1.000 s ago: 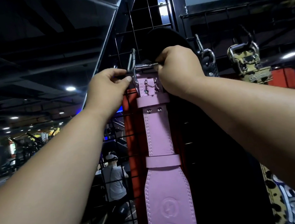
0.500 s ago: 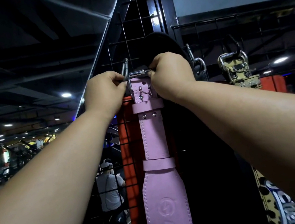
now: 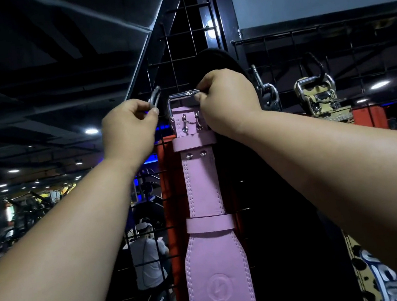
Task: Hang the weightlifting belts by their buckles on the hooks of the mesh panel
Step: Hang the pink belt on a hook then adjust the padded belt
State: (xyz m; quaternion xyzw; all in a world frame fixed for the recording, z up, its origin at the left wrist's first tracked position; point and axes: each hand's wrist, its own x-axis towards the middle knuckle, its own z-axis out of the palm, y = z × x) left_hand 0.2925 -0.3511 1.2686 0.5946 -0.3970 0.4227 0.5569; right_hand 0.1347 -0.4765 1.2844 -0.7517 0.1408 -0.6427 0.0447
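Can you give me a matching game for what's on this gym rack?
Things:
1. pink belt
2. leopard-print belt
3. left hand
4. right hand

States:
A. pinches a silver hook
B. holds the pink belt's buckle
C. hangs on a hook, far right
D. hangs down between the arms

Pairs: 1-D, 2-C, 3-A, 4-B
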